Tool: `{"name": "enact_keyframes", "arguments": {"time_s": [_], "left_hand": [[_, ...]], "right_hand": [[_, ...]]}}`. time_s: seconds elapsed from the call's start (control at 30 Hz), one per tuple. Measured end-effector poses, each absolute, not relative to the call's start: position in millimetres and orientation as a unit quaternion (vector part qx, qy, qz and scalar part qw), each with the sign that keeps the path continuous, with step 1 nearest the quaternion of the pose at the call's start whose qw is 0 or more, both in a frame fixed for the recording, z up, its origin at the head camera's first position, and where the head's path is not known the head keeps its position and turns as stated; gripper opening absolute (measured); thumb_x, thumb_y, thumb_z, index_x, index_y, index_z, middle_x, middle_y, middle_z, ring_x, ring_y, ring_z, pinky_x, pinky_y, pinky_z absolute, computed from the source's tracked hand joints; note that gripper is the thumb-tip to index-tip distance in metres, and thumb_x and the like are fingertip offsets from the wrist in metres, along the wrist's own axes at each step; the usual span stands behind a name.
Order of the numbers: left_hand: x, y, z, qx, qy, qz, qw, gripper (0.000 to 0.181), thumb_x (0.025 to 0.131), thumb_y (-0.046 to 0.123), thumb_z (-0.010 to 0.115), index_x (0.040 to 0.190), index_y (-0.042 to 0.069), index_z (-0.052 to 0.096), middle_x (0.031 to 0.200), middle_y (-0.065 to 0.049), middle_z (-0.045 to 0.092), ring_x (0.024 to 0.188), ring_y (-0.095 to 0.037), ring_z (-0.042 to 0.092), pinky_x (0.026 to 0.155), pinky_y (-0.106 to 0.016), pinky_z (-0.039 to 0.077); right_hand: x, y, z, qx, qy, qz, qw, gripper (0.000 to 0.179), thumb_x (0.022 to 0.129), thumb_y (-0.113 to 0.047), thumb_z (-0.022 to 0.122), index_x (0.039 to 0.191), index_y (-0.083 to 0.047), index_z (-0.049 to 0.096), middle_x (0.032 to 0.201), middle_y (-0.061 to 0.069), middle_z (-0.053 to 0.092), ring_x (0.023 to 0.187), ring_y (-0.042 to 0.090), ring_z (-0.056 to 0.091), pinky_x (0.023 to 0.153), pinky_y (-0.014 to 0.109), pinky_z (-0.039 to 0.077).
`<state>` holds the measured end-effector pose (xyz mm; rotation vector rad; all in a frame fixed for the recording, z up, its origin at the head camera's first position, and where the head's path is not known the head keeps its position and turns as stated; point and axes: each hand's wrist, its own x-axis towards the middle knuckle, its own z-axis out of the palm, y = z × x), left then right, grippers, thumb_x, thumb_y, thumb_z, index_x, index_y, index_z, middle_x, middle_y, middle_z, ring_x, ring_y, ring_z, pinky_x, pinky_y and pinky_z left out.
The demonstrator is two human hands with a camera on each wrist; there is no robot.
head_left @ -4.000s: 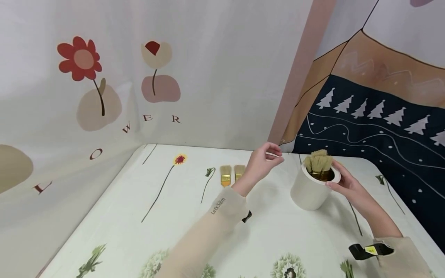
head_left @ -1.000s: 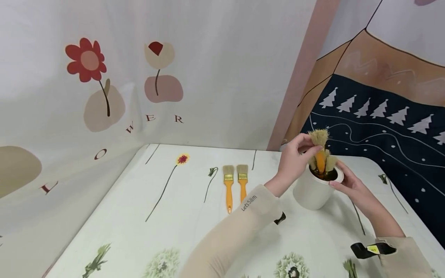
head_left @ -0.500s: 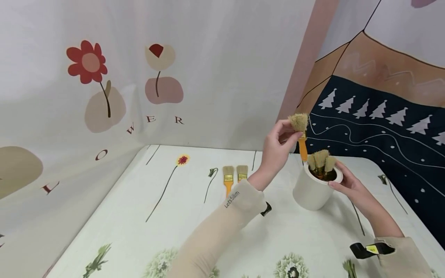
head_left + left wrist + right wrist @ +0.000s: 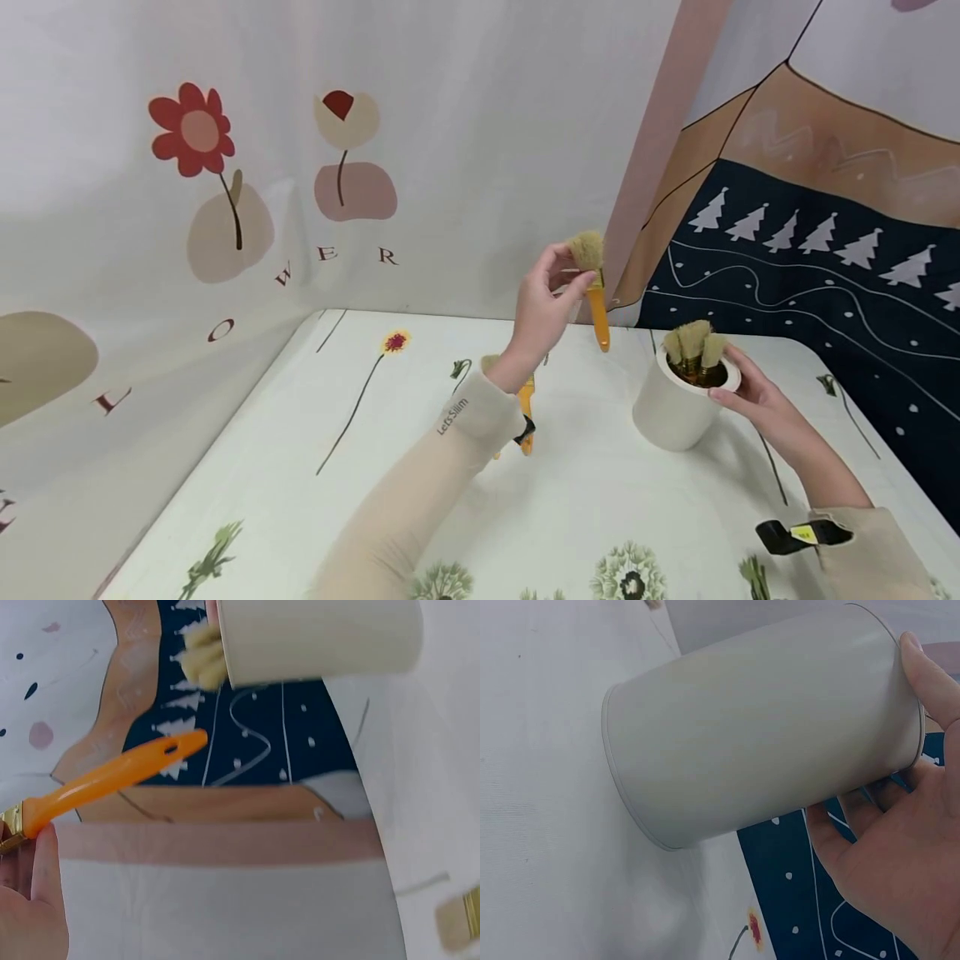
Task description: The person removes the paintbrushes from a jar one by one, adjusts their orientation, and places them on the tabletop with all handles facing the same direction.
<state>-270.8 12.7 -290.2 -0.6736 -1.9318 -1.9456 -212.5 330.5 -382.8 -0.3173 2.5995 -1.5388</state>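
Note:
In the head view my left hand (image 4: 543, 308) pinches a paintbrush (image 4: 598, 312) at its metal band, bristles up and orange handle hanging down, above the table. The left wrist view shows that orange handle (image 4: 120, 778) close up, with thumb and fingers at the band. My right hand (image 4: 765, 408) grips the rim of a white cylindrical pot (image 4: 667, 417), thumb at the front. Several brushes (image 4: 693, 346) stand in the pot with their bristles upward. The right wrist view has the pot's side (image 4: 765, 727) and the fingers (image 4: 885, 795) behind it.
Two more brushes lie on the table beneath my left forearm; one orange handle (image 4: 527, 408) shows, the other is mostly hidden. The white table (image 4: 585, 500) has printed flowers. A pale curtain (image 4: 480, 167) and a dark tree-patterned cloth (image 4: 810, 275) hang behind.
My left hand reached into the pot, drew a brush up out of it and carried it leftward. The right hand has stayed on the pot.

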Motion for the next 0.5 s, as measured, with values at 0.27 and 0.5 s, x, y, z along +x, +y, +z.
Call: {"name": "enact_keyframes", "arguments": {"time_s": [0.27, 0.5], "left_hand": [[-280.6, -27.7, -292.2, -0.220, -0.687, -0.673, 0.167, 0.038, 0.095, 0.005, 0.066, 0.130, 0.001, 0.051, 0.120, -0.020, 0.066, 0.102, -0.033, 0.070, 0.080, -0.033, 0.063], [-287.2, -62.1, -302.5, -0.191, -0.710, -0.659, 0.159, 0.044, 0.095, 0.007, 0.067, 0.135, 0.006, 0.049, 0.125, -0.017, 0.066, 0.099, -0.030, 0.071, 0.079, -0.036, 0.063]], "right_hand": [[-213.7, 328.4, -381.5, -0.095, 0.849, -0.517, 0.062, 0.079, 0.105, -0.028, 0.051, 0.160, -0.030, -0.006, 0.167, 0.009, -0.018, 0.151, 0.043, 0.003, 0.085, -0.004, 0.032], [-212.7, 329.9, -381.2, -0.104, 0.846, -0.519, 0.056, 0.078, 0.105, -0.026, 0.051, 0.160, -0.030, -0.004, 0.168, 0.007, -0.016, 0.153, 0.038, 0.003, 0.087, -0.004, 0.032]]}}
